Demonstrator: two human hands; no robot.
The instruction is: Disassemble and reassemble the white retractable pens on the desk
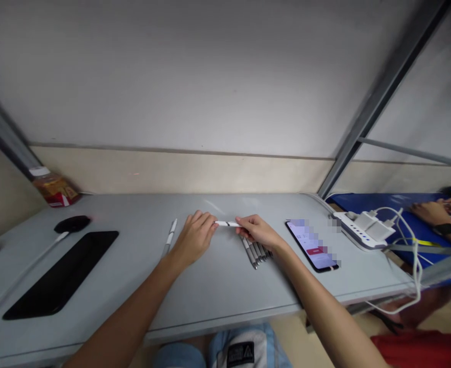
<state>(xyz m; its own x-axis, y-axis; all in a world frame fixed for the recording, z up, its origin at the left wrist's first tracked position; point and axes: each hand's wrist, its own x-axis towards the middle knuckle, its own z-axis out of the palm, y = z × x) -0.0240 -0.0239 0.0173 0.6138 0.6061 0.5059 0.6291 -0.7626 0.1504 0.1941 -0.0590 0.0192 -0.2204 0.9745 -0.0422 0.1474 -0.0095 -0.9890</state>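
A white pen (227, 224) with a dark band at its middle is held level above the grey desk. My left hand (197, 235) is closed around its left end, and my right hand (256, 231) pinches the other end. Beneath my right hand lies a row of several white-and-grey pens (253, 254), partly covered by that hand and wrist. Another white pen (170, 234) rests alone just left of my left hand, its lower end near my wrist.
At right lie a lit phone (312, 246) and a white power strip (359, 230) with chargers and cables. The left side holds a black slab (62, 273), a dark round puck (72, 224) with a cable and a bottle (54, 188). Another person's hands (435, 212) are at far right.
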